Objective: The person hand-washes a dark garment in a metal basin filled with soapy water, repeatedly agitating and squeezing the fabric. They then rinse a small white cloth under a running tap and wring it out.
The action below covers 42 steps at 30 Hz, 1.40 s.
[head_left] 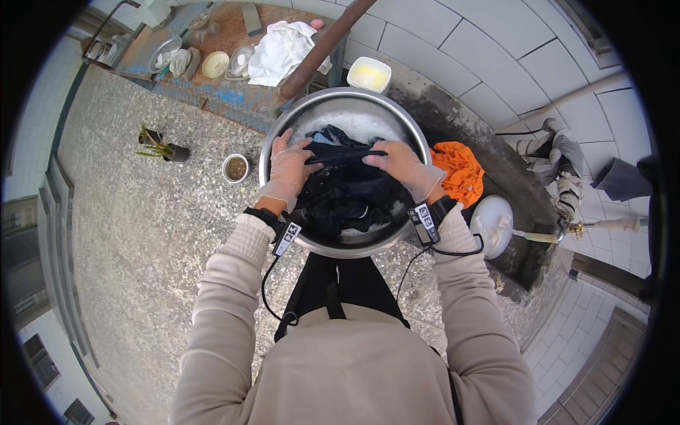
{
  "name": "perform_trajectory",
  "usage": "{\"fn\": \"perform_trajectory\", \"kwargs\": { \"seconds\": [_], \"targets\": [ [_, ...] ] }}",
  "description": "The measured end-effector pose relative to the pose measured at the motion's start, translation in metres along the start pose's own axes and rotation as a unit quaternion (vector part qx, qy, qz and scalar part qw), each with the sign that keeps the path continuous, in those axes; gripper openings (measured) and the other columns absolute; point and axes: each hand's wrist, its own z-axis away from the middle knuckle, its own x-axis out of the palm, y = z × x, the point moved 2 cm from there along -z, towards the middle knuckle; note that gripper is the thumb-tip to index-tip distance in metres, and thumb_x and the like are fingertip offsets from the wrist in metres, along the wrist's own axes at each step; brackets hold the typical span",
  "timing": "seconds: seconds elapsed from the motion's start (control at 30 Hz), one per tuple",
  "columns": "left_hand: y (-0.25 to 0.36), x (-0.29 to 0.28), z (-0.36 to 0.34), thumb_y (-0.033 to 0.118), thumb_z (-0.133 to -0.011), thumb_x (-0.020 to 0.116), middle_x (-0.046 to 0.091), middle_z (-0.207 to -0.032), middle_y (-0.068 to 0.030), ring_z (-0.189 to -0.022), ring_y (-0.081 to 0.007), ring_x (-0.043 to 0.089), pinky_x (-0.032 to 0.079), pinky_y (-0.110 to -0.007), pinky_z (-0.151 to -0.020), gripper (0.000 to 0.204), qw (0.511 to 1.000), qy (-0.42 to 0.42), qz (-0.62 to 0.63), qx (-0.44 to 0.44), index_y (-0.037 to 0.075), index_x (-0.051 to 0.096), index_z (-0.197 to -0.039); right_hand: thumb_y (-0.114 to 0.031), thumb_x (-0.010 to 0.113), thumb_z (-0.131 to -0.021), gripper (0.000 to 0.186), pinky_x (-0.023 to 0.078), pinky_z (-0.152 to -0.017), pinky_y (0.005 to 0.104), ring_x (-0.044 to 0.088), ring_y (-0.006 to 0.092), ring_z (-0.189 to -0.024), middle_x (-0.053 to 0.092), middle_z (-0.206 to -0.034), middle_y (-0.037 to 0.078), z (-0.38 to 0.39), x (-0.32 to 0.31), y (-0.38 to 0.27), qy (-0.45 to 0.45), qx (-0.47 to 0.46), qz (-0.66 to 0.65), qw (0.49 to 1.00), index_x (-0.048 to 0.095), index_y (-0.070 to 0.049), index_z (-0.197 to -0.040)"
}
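A big round silver metal basin (pixel 347 251) sits in front of the person, and a wet dark blue cloth (pixel 347 195) lies inside it, filling its middle and near part. White soapy foam (pixel 365 122) floats by the far edge of the basin. The left hand (pixel 287 166), in a thin clear plastic glove, is just inside the left edge, and its fingers pinch the cloth. The right hand (pixel 402 164), in a clear glove too, is near the right edge, with its fingers pinching another part of the same cloth, so a strip of it is pulled tight between the hands. A crumpled bright orange cloth (pixel 460 173) is just outside the right edge. A square white plastic tub (pixel 370 74), yellow inside, is just past the far edge. A small round white cup (pixel 235 168) with something brown in it stands on the speckled grey floor (pixel 163 241), near the left edge
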Motion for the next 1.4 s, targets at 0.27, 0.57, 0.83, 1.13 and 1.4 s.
{"fn": "perform_trajectory", "kwargs": {
  "seconds": [0.27,0.57,0.83,1.13,1.4],
  "targets": [
    [0.029,0.011,-0.019,0.009,-0.082,0.054,0.063,-0.1,-0.0141,-0.086,-0.0253,0.063,0.052,-0.034,-0.077,0.037,0.523,-0.024,0.831,-0.188,0.004,0.054,-0.118,-0.027,0.055,-0.09,0.034,0.043,-0.075,0.0277,0.055,0.0138,-0.082,0.06,-0.095,0.007,-0.036,0.039,0.03,0.188,0.084,-0.591,0.78,0.059,0.004,-0.102],
    [0.057,0.058,-0.023,0.049,-0.084,0.054,0.062,-0.091,-0.009,-0.08,-0.023,0.06,0.049,-0.037,-0.071,0.046,0.348,0.007,0.886,-0.305,0.008,0.059,-0.103,-0.046,0.064,-0.076,0.043,0.049,-0.063,0.0418,0.062,0.0384,-0.07,0.063,-0.072,0.02,-0.018,0.061,-0.06,0.28,-0.104,0.02,0.954,0.064,-0.005,-0.086],
    [0.051,0.07,-0.028,0.035,-0.093,0.043,0.06,-0.094,-0.009,-0.077,-0.0183,0.057,0.046,-0.032,-0.068,0.035,0.48,-0.032,0.81,-0.336,0.004,0.057,-0.102,-0.036,0.054,-0.083,0.034,0.046,-0.062,0.0449,0.057,0.0409,-0.066,0.06,-0.068,0.02,-0.036,0.051,-0.051,0.301,0.013,-0.092,0.949,0.062,-0.006,-0.069],
    [0.048,0.049,-0.042,0.031,-0.088,0.05,0.061,-0.078,-0.004,-0.065,-0.0166,0.057,0.046,-0.029,-0.061,0.027,0.51,-0.081,0.767,-0.38,0.007,0.061,-0.091,-0.042,0.042,-0.089,0.047,0.043,-0.074,0.0458,0.056,0.0434,-0.08,0.06,-0.079,0.025,-0.055,0.059,-0.015,0.251,0.083,-0.186,0.946,0.062,-0.001,-0.077],
    [0.017,-0.009,-0.058,0.027,-0.079,0.065,0.065,-0.094,-0.0087,-0.082,-0.0224,0.064,0.054,-0.036,-0.075,0.034,0.448,-0.078,0.829,-0.325,0.005,0.061,-0.105,-0.034,0.05,-0.091,0.043,0.039,-0.09,0.0355,0.055,0.0254,-0.101,0.06,-0.109,0.015,-0.022,0.043,0.049,0.022,0.015,-0.309,0.951,0.053,0.001,-0.116]
  ]
}}
